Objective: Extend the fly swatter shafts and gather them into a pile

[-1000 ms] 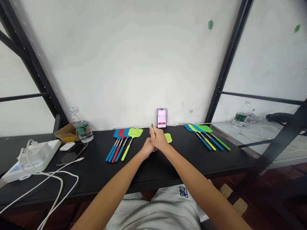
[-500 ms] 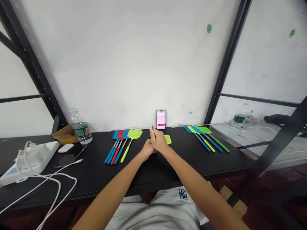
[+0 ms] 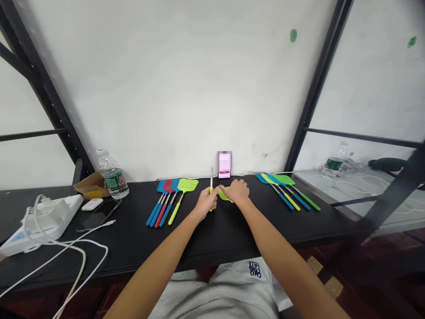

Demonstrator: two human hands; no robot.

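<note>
My left hand [image 3: 206, 202] is closed around a yellow-green fly swatter handle [image 3: 211, 190]. Its metal rod [image 3: 211, 176] points up, with no head on it. A loose yellow-green swatter head [image 3: 226, 196], a perforated paddle, is held at its right side by my right hand [image 3: 238, 191]; the fingers hide part of it. The head and the handle are close together but apart. Left of my hands lies a fanned row of whole fly swatters [image 3: 163, 204] with blue, red and yellow-green handles. Another fanned group of swatters [image 3: 288, 191], blue, yellow and green, lies to the right.
A phone [image 3: 225, 165] with a lit screen leans on the wall behind my hands. At the left stand a water bottle [image 3: 114, 177], an open cardboard box [image 3: 91, 186], a white power strip [image 3: 43, 226] with cables, a white case [image 3: 92, 204] and a dark phone [image 3: 99, 215].
My right hand has come off the handle and moved right onto the loose swatter head, which has shifted slightly left. My left hand keeps the handle, and more of the metal rod shows.
</note>
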